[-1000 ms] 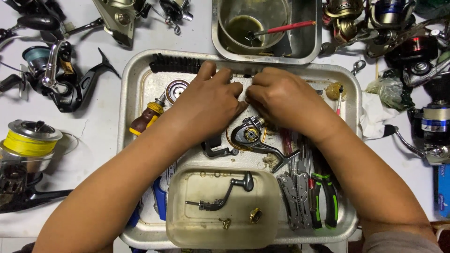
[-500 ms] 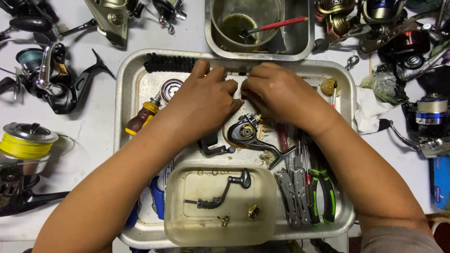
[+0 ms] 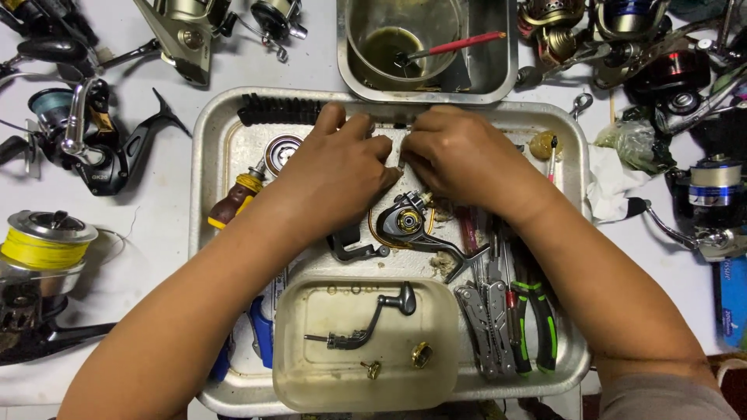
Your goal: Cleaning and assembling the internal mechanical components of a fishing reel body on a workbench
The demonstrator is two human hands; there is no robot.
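Left hand (image 3: 338,175): curled, fingertips pinched on something small; hidden.
Right hand (image 3: 459,159): likewise pinched.
Reel body (image 3: 408,225): judged rigid, greasy-slippery; best gripped by its stem.
Tray (image 3: 206,155): metal.

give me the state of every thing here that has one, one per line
left hand: palm down over the tray, fingertips meeting the right hand's; any hold hidden
right hand: palm down, fingers curled; any hold hidden
reel body: lying in the metal tray, handle off
reel handle: detached, lying in the plastic tub
glass cup: upright, some dark liquid, red brush leaning in it
pliers: closed, lying flat
yellow-line spool: wound full
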